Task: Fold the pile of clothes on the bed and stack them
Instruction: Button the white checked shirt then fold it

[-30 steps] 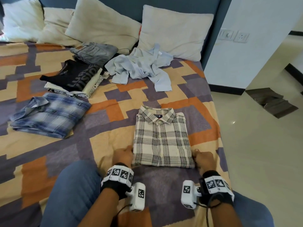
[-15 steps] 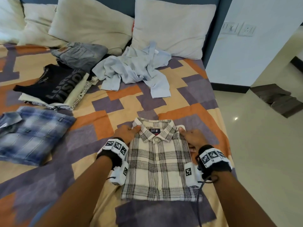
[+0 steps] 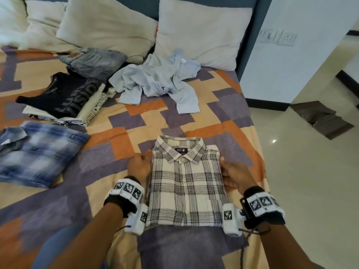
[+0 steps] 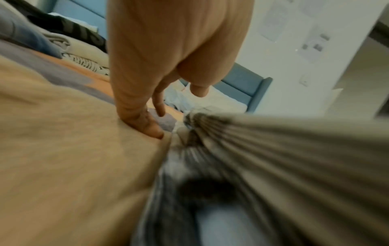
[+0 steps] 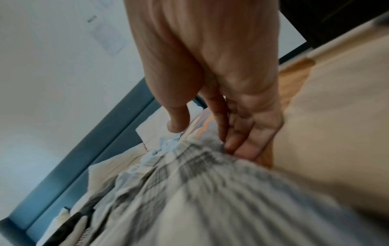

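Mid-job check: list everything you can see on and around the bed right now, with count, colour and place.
checked shirt: 1, cream and black, folded, near bed edge between the hands
blue plaid shirt: 1, blue, folded, left side
folded stack: 1, black printed top on cream pieces, left, further back
grey jeans: 1, grey, folded, by the pillows
light blue shirt: 1, pale blue, crumpled, unfolded, centre back
pillows: at least 3, cream, at headboard
bedspread: 1, orange, purple, tan blocks
left hand: at shirt's left edge
right hand: at shirt's right edge
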Motion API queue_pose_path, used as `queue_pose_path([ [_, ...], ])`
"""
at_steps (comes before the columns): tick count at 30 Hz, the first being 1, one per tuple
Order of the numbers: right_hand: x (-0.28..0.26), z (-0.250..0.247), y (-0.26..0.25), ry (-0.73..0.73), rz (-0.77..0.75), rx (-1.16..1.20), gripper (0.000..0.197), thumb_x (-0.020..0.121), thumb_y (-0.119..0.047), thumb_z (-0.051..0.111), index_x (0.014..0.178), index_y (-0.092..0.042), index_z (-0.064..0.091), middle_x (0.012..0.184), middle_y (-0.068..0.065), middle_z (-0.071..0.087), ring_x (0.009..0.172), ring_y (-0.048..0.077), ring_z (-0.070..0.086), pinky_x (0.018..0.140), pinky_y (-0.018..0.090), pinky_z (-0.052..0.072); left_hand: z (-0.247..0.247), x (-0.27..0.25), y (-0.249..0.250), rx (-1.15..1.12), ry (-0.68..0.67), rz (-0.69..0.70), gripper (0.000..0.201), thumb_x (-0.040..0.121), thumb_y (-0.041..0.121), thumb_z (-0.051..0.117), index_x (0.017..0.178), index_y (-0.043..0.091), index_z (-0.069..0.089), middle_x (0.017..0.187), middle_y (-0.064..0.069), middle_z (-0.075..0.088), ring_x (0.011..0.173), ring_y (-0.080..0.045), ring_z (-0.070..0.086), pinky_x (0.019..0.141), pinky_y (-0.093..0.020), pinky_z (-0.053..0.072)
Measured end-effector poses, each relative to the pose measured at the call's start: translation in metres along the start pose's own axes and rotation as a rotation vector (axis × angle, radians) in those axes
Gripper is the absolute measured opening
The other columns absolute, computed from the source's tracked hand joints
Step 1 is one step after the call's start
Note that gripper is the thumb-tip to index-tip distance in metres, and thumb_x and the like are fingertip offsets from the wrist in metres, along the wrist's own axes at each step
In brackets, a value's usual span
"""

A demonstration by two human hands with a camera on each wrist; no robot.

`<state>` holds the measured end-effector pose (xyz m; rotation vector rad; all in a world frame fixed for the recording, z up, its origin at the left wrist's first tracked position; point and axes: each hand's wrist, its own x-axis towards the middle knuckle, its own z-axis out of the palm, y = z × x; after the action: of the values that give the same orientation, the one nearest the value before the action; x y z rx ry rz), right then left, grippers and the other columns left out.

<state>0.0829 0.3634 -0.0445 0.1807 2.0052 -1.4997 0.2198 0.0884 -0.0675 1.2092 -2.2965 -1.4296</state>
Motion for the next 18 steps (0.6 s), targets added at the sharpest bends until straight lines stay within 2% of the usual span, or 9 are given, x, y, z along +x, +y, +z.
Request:
queue_pose_path([
  [2,-0.022,0.005,0.014,-0.014,-0.083,-0.123,0.042,0.088,-0.051,0.064,0.097,-0.01,0.07,0.089,0.003,0.076,0.086,0.022,0.072,0.074,0.034,0.057,0.003,-0.024,0.0,0.047,-0.043,0.025,0.066,0.097,0.053,0.045,0.084,-0.009,0.062,0.104,-0.041,0.059,0.096,-0.053,0.058,0.082,-0.052,0.048],
  [3,-0.032,0.011,0.021,-0.019,-0.126,-0.152,0.042,0.086,-0.051,0.065,0.098,-0.012,0.07,0.091,0.001,0.076,0.087,0.02,0.071,0.074,0.031,0.055,0.006,-0.034,0.001,0.063,-0.072,0.001,0.061,0.095,0.054,0.047,0.09,-0.004,0.064,0.114,-0.038,0.058,0.105,-0.05,0.056,0.09,-0.052,0.046],
  [4,-0.038,0.017,0.028,-0.018,-0.159,-0.16,0.038,0.085,-0.049,0.068,0.099,-0.014,0.07,0.094,-0.001,0.074,0.09,0.019,0.069,0.075,0.029,0.054,0.01,-0.039,0.0,0.071,-0.107,-0.05,0.058,0.093,0.057,0.05,0.104,0.002,0.064,0.121,-0.03,0.059,0.111,-0.045,0.056,0.095,-0.049,0.046],
  [5,-0.052,0.023,0.032,-0.007,-0.185,-0.168,0.031,0.086,-0.044,0.07,0.099,-0.016,0.069,0.095,-0.003,0.073,0.09,0.017,0.068,0.074,0.027,0.053,0.01,-0.047,-0.002,0.065,-0.144,-0.089,0.06,0.09,0.058,0.054,0.117,0.004,0.058,0.124,-0.021,0.06,0.113,-0.039,0.056,0.096,-0.044,0.046],
  [7,-0.062,0.029,0.039,0.007,-0.186,-0.167,0.019,0.088,-0.033,0.071,0.098,-0.017,0.069,0.095,-0.004,0.072,0.092,0.018,0.068,0.073,0.027,0.053,0.014,-0.049,-0.005,0.001,-0.207,-0.154,0.066,0.086,0.052,0.064,0.127,0.003,0.049,0.122,-0.01,0.061,0.111,-0.034,0.058,0.09,-0.039,0.048],
  [9,-0.065,0.028,0.042,-0.019,-0.116,-0.069,0.022,0.088,-0.028,0.072,0.106,-0.015,0.069,0.099,0.001,0.075,0.098,0.023,0.07,0.085,0.036,0.055,0.018,-0.042,-0.01,-0.101,-0.256,-0.187,0.063,0.085,0.045,0.067,0.123,-0.003,0.054,0.113,-0.012,0.066,0.102,-0.035,0.063,0.089,-0.045,0.053],
  [13,-0.084,0.018,0.026,-0.154,-0.099,0.114,0.035,0.087,-0.017,0.071,0.12,-0.009,0.064,0.103,0.009,0.075,0.096,0.026,0.072,0.085,0.042,0.057,-0.001,-0.063,0.007,-0.401,-0.358,-0.236,0.033,0.095,0.028,0.061,0.118,0.004,0.064,0.11,-0.016,0.07,0.101,-0.035,0.066,0.096,-0.053,0.05],
  [15,-0.091,0.022,0.018,-0.26,-0.101,0.153,0.053,0.077,-0.018,0.08,0.125,-0.008,0.061,0.109,0.014,0.073,0.1,0.031,0.071,0.093,0.05,0.053,-0.019,-0.072,0.014,-0.517,-0.374,-0.231,0.027,0.097,0.022,0.058,0.12,0.008,0.059,0.113,-0.016,0.069,0.103,-0.034,0.065,0.095,-0.052,0.05],
  [18,-0.101,0.041,0.001,-0.488,-0.101,0.141,0.081,0.062,-0.011,0.09,0.133,-0.015,0.05,0.12,0.017,0.069,0.111,0.036,0.066,0.1,0.059,0.047,-0.058,-0.074,0.015,-0.648,-0.301,-0.199,0.026,0.098,0.019,0.056,0.123,0.015,0.05,0.107,-0.011,0.068,0.096,-0.031,0.066,0.083,-0.046,0.055],
])
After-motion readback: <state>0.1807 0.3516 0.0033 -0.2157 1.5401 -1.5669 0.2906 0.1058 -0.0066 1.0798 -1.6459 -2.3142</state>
